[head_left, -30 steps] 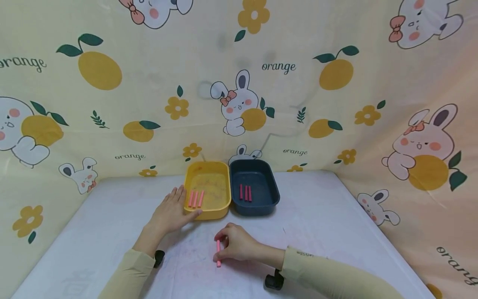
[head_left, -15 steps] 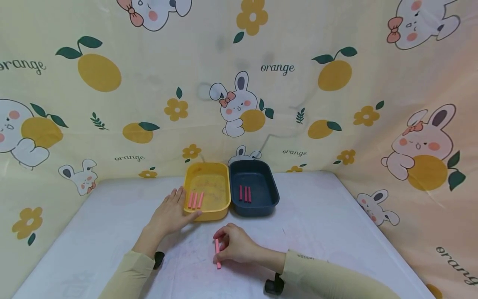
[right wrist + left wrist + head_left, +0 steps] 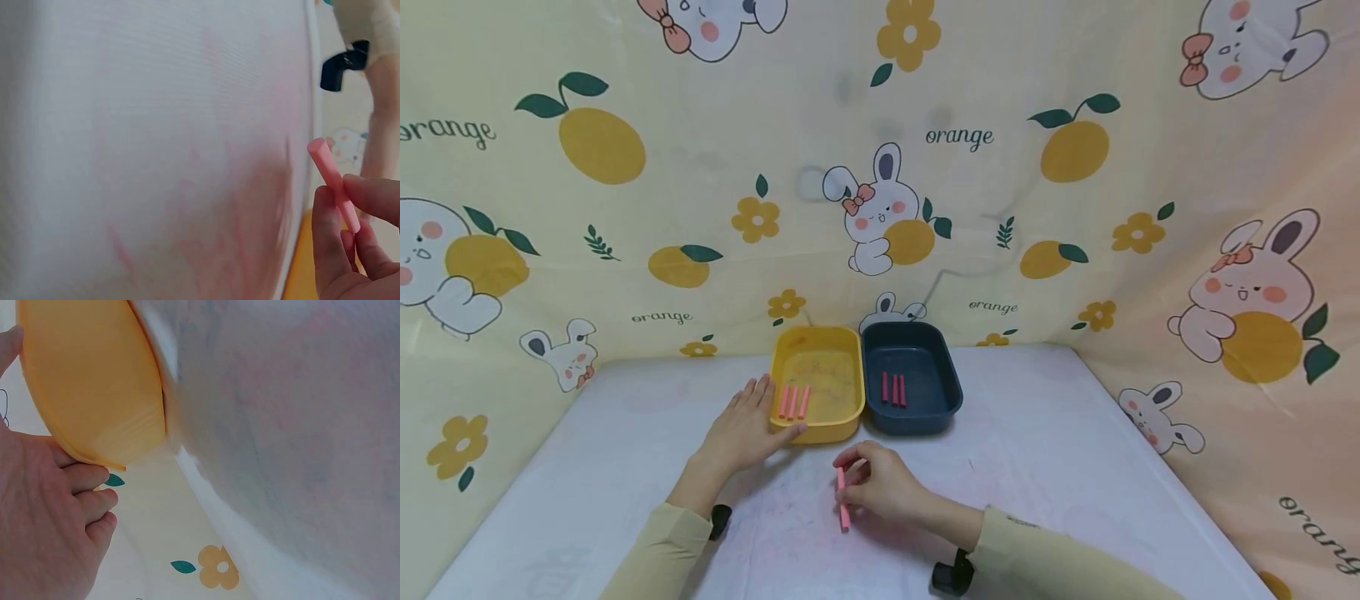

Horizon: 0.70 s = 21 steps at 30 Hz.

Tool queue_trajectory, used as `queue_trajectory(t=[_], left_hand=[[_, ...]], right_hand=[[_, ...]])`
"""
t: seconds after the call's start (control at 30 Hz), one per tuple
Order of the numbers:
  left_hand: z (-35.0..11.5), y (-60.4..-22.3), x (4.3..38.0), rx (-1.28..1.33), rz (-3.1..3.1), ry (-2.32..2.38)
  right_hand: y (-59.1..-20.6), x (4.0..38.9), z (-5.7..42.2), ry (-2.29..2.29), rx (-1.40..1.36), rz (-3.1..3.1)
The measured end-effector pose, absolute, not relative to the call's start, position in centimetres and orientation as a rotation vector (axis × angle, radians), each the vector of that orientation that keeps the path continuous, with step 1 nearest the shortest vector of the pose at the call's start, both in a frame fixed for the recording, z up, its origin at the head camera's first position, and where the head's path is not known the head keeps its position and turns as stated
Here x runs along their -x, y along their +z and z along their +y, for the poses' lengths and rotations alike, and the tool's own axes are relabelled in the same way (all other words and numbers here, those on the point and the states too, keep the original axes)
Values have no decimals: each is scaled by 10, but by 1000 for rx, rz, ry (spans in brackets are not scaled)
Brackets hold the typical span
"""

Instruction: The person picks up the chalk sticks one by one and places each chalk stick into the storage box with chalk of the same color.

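My right hand (image 3: 880, 487) pinches a pink chalk stick (image 3: 844, 517) between thumb and fingers, in front of the two bins. In the right wrist view the chalk (image 3: 328, 165) slants, with one end sticking out past the fingertips. My left hand (image 3: 747, 427) rests against the near left corner of the yellow bin (image 3: 820, 432), fingers straight along its side and thumb at the front rim. Three pink chalk sticks (image 3: 793, 402) lie side by side in that bin. The navy bin (image 3: 913, 423) holds three darker pink sticks (image 3: 894, 389).
Both bins stand side by side at the back of the white-covered table (image 3: 1037, 467), near a patterned curtain (image 3: 970, 275). Faint pink smudges mark the cover. A black wrist mount (image 3: 952, 575) hangs below the right sleeve.
My right hand has shifted slightly to the right and up, and the chalk in it has changed its tilt. The left hand and bins keep their places.
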State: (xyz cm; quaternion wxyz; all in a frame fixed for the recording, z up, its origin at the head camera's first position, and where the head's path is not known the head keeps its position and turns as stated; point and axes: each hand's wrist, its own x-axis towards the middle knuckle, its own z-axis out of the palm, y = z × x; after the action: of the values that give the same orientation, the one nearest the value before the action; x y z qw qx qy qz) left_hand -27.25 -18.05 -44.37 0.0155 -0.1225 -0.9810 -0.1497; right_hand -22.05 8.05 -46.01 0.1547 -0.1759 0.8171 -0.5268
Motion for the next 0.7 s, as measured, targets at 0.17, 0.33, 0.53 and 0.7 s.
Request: queue_trajectory(t=[0.17, 0.33, 0.53, 0.7], left_hand=[[-180, -443, 272, 370, -3064, -468], [-179, -443, 272, 372, -3063, -466], [-181, -442, 271, 398, -3052, -460], [-182, -442, 272, 433, -3032, -432]], right_hand=[[-453, 225, 87, -1607, 464, 2322], [-442, 232, 92, -1694, 445, 2326], [-432, 243, 91, -1803, 445, 2358], [-427, 258, 88, -1862, 432, 2370]])
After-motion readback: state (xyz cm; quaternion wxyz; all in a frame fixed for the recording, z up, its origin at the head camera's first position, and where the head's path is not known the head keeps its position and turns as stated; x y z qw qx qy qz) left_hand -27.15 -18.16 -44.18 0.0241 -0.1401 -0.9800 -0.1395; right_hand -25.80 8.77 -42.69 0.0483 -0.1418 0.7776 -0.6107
